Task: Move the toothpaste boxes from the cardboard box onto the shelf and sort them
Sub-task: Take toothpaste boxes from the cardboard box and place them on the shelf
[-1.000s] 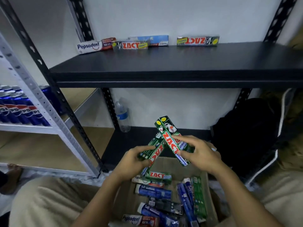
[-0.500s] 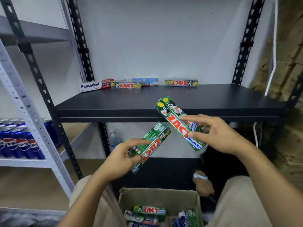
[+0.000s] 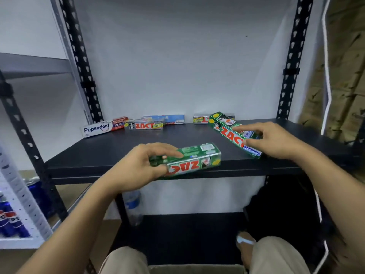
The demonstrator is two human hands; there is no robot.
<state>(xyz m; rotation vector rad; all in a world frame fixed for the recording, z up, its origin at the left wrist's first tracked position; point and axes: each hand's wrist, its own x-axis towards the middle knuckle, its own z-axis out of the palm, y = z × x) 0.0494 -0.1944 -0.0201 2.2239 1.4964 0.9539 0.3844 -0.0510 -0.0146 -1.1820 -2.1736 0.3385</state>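
A row of four toothpaste boxes [image 3: 146, 125] lines the black shelf's [image 3: 110, 153] back edge, while the left hand [image 3: 138, 167] grips a green ZACT box [image 3: 197, 161] at the front edge and the right hand [image 3: 270, 141] holds a ZACT Whitening box [image 3: 229, 134] near mid-shelf, so placing and sorting look unfinished.

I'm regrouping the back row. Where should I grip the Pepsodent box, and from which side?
Probably pinch the Pepsodent box mid-length, over its top edge, from the front: it lies lengthwise by the wall, logo forward, right end crowded by the ZACT Smokers box.
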